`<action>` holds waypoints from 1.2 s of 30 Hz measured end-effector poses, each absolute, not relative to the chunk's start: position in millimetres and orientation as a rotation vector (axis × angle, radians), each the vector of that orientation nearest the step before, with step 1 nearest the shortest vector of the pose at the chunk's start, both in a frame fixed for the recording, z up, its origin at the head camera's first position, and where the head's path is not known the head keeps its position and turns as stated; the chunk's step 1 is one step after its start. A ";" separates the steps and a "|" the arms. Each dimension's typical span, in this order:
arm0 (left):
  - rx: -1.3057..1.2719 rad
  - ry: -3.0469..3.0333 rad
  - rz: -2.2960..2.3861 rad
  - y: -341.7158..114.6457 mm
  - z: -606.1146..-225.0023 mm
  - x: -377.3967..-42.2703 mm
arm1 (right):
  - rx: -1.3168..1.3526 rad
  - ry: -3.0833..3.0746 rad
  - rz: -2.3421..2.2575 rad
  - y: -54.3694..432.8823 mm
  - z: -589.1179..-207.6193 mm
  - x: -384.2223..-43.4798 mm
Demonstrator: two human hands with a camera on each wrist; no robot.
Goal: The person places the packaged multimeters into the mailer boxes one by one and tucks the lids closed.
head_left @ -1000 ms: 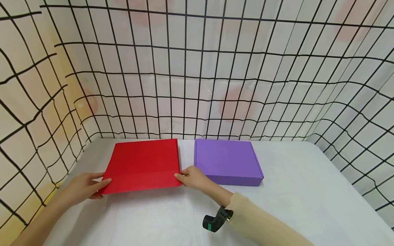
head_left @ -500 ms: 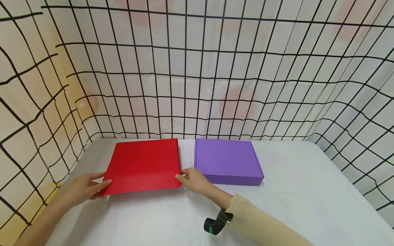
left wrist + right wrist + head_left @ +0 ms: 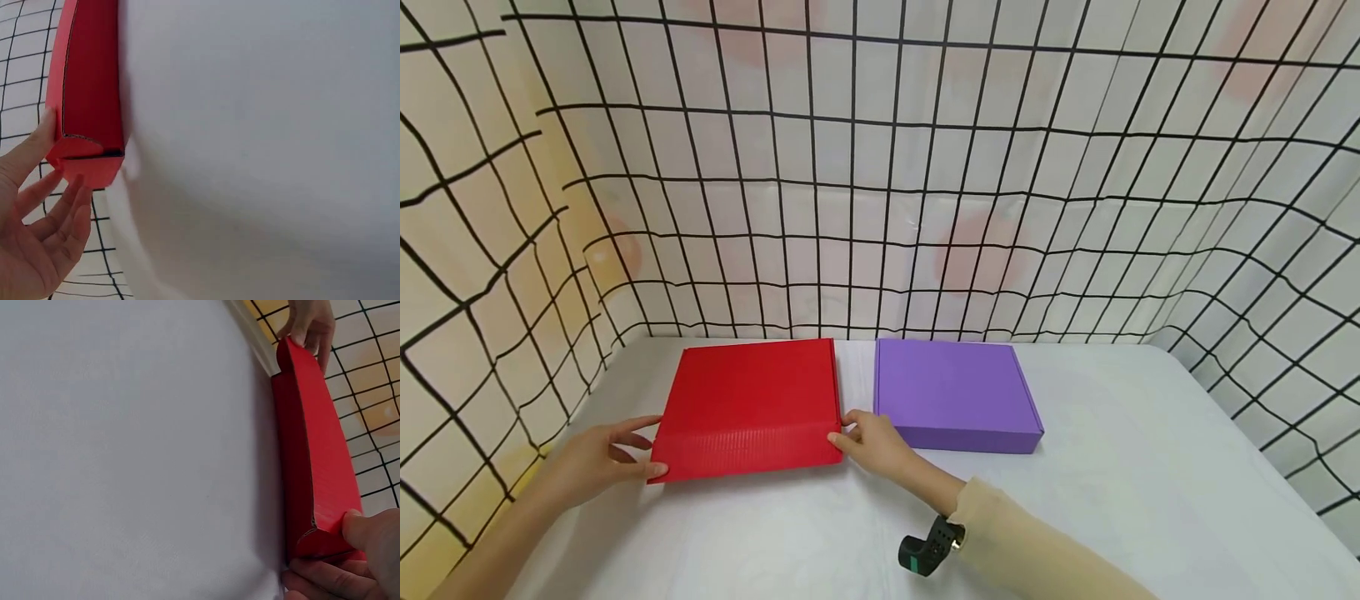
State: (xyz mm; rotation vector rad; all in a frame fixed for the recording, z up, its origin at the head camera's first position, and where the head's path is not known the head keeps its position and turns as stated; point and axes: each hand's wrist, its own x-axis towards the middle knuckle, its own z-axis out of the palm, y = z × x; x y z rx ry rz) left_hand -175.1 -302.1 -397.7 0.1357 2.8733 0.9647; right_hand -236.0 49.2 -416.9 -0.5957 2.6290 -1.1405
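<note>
A flat red cardboard box (image 3: 752,387) lies at the back left in the head view. Its lid's ridged front flap (image 3: 741,450) slopes down toward the near side. My left hand (image 3: 597,462) holds the flap's left corner, thumb on the flap and bent fingers spread at the box's side. On the right, my right hand (image 3: 876,443) pinches the flap's other corner, thumb on top. The left wrist view shows the left fingertips at a small end tab (image 3: 94,169) of the box. Fingers (image 3: 337,578) of my right hand curl at the box's end in the right wrist view.
A closed purple box (image 3: 955,387) sits right of the red one, just beyond my right hand. White cloth covers the table (image 3: 1150,467). Black grid panels (image 3: 891,125) stand at the back and sides. A dark band (image 3: 928,546) hangs by the right sleeve.
The red flap has tipped down, its fold now plainer and its left corner lower. My left thumb has moved down with it, and the left fingers have spread. The right hand has lowered slightly.
</note>
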 end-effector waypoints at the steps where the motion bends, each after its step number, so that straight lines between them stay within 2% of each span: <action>1: 0.118 2.863 0.982 -302.4 -399.7 -176.1 | -0.600 2.630 -1.136 49.4 -417.4 -236.5; 12: 0.030 2.757 1.057 -305.9 -412.0 -179.8 | -0.632 2.753 -1.033 46.7 -412.3 -228.2; 20: 0.085 2.755 1.094 -306.8 -413.0 -176.9 | -1.014 3.009 -0.476 37.9 -402.2 -226.8; 29: 0.094 2.790 1.040 -306.9 -416.3 -180.5 | -1.057 2.979 -0.350 40.1 -415.6 -233.5; 36: 0.000 2.701 1.096 -300.3 -415.4 -184.4 | -1.090 2.987 -0.291 39.6 -417.3 -234.9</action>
